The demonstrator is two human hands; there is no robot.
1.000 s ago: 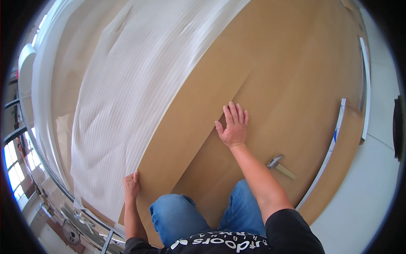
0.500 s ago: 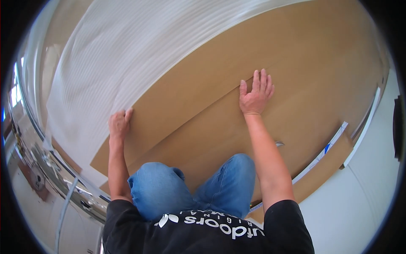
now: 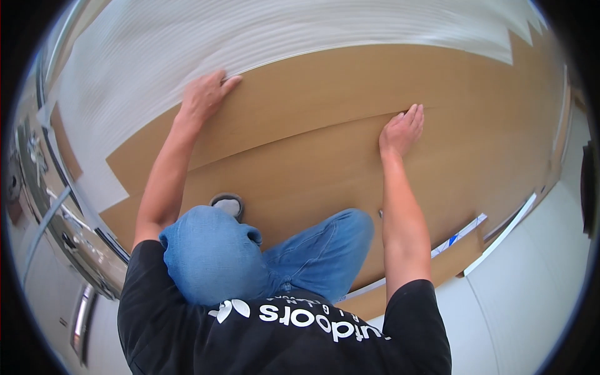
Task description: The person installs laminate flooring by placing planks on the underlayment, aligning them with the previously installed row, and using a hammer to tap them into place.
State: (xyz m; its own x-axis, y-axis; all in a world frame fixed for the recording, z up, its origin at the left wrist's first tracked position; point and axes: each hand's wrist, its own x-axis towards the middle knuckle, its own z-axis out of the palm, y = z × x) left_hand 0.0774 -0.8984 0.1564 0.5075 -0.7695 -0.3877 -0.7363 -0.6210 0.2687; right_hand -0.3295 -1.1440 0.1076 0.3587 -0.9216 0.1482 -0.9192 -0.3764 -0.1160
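A long tan floor plank (image 3: pixel 300 100) lies over a tan floor (image 3: pixel 300 178), with a dark seam between the two. My left hand (image 3: pixel 205 95) is at the plank's far edge, thumb toward its top face and fingers bent at the rim; the fingertips are partly hidden. White ribbed foam sheet (image 3: pixel 144 69) borders that edge. On the right, my right hand (image 3: pixel 402 130) rests on the seam, its fingers stretched out side by side, holding nothing.
My bent knees and a grey shoe (image 3: pixel 229 205) are on the tan surface. A tan strip with a white-and-blue edge (image 3: pixel 459 234) lies at the right, before pale flooring (image 3: pixel 519 287). Metal rails and a grey tube (image 3: pixel 44 225) stand at the left.
My left hand has moved farther away and right along the plank's edge. My right hand has shifted slightly right, its fingers drawn together. My view has turned, and a shoe now shows.
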